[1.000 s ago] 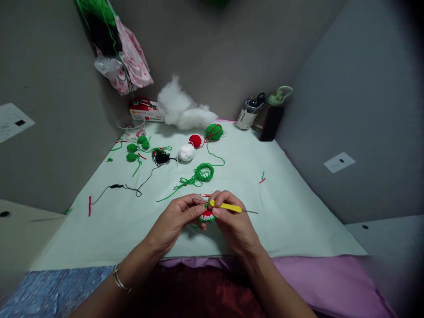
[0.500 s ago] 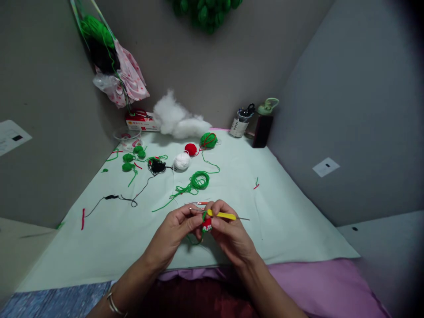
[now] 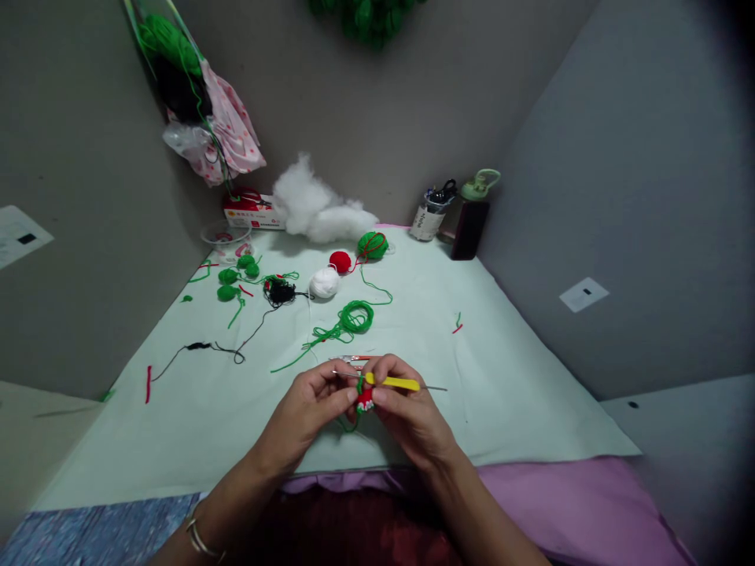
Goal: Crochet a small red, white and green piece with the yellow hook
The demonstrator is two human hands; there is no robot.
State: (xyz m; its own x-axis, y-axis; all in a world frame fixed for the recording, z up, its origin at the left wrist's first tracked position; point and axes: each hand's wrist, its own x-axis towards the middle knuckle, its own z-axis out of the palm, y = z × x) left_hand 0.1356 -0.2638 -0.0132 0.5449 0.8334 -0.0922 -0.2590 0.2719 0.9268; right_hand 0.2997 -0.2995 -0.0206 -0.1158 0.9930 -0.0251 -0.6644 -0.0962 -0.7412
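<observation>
Between my fingertips, low over the table's front, is a small crochet piece (image 3: 366, 398) in red, white and green. My left hand (image 3: 315, 409) pinches its left side, with thumb and forefinger together. My right hand (image 3: 406, 417) grips a yellow-handled crochet hook (image 3: 396, 383) and steadies the piece's right side with the thumb. The hook's metal tip points left, beside green yarn at the top of the piece. A green strand (image 3: 348, 424) hangs below my left fingers. Just behind my hands lies an orange-handled tool (image 3: 357, 358), partly hidden.
A green yarn coil (image 3: 357, 317) lies ahead, with white (image 3: 324, 283), red (image 3: 340, 262) and green (image 3: 373, 245) balls beyond. Black yarn (image 3: 280, 292) and small green pieces (image 3: 227, 292) are left. Stuffing (image 3: 318, 208), a pen cup (image 3: 429, 220) and a bottle (image 3: 470, 228) stand at the back.
The crochet piece and the hook's tip have shifted very slightly left, and both hands keep their grip. The view has tilted a little, so the background sits slightly higher.
</observation>
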